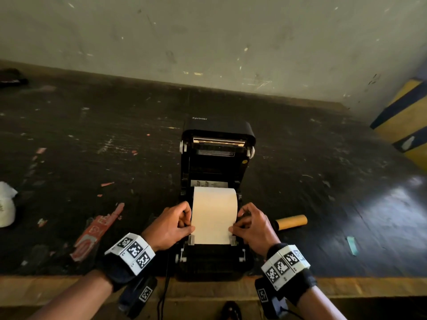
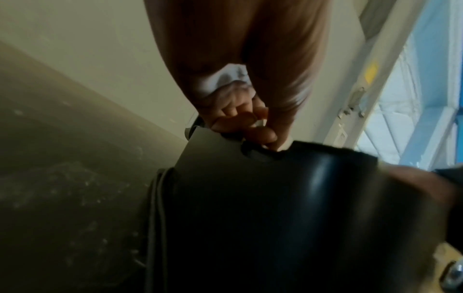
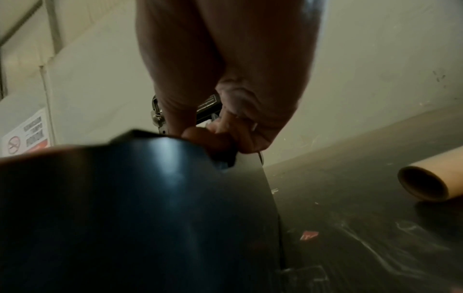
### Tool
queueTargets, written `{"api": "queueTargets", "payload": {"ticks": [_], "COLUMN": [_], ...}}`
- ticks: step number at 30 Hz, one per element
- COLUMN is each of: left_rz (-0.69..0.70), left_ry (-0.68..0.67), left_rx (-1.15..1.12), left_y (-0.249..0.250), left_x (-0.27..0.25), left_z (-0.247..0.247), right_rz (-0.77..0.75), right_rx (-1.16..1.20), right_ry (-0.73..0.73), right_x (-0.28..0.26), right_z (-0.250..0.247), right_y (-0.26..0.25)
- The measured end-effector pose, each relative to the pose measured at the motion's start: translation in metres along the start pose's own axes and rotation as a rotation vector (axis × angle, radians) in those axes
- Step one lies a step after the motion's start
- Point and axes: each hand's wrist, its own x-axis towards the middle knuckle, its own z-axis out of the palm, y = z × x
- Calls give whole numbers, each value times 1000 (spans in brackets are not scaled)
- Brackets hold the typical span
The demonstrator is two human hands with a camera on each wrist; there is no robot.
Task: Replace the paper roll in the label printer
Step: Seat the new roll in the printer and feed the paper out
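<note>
A black label printer [image 1: 245, 166] stands open on the dark table, its lid tipped back. A cream paper roll [image 1: 215, 204] sits in the bay, and its loose sheet runs forward to the front guides. My left hand [image 1: 172, 224] pinches the sheet's left edge. My right hand [image 1: 251, 224] pinches the right edge. In both wrist views the fingers [image 2: 250, 126] [image 3: 225, 126] curl down at the top edge of the printer's black side wall [image 2: 250, 198] [image 3: 150, 198]. An empty cardboard core [image 1: 292, 222] [image 3: 426, 184] lies on the table right of the printer.
A black cable [image 1: 165, 294] hangs off the table's front edge by my left wrist. Red and white scraps [image 1: 97, 229] lie left of the printer, a white crumpled item [image 1: 7, 204] at the far left. A yellow and blue box [image 1: 406, 125] stands at the right by the wall.
</note>
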Motion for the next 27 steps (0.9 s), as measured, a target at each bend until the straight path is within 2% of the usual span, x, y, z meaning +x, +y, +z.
{"api": "queueTargets", "payload": {"ticks": [6, 12, 19, 27], "left_rz": [7, -3, 4, 1], "left_ry": [76, 2, 78, -24], "left_rx": [-76, -17, -37, 7], "left_y": [1, 3, 2, 5], "left_x": [-3, -2, -2, -2], "left_z": [0, -2, 2, -4], "right_rz": [-16, 20, 8, 33], "right_rx": [-7, 61, 70, 107], "right_ry": [-28, 3, -49, -70], "right_x": [0, -2, 0, -2], "right_z": [0, 0, -6, -5], "right_y": [2, 2, 3, -3]}}
